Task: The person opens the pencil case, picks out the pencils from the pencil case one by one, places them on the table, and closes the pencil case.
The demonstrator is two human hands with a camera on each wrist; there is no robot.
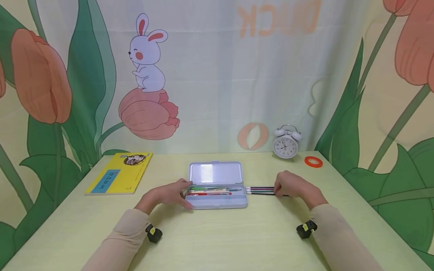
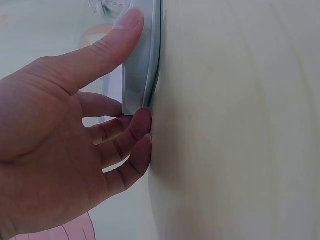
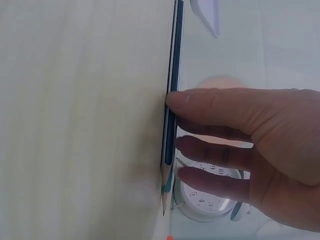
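A pale lavender pencil case [image 1: 207, 202] lies on the table with its lid [image 1: 215, 173] raised at the back. Inside are several pens and pencils [image 1: 211, 190], among them green and red ones. My left hand [image 1: 171, 194] holds the case's left end; in the left wrist view the thumb presses its front side, fingers curled at the corner. To the right, several dark striped pencils [image 1: 259, 190] lie side by side, their eraser ends close to the case. My right hand [image 1: 295, 185] grips them from above, and a sharpened pencil tip [image 3: 166, 200] points away from the case.
A yellow book [image 1: 118, 173] lies at the left of the table. At the back right stands a white alarm clock [image 1: 286, 146], with a red-orange ring [image 1: 313, 166] next to it. A printed curtain [image 1: 210, 94] hangs behind the table.
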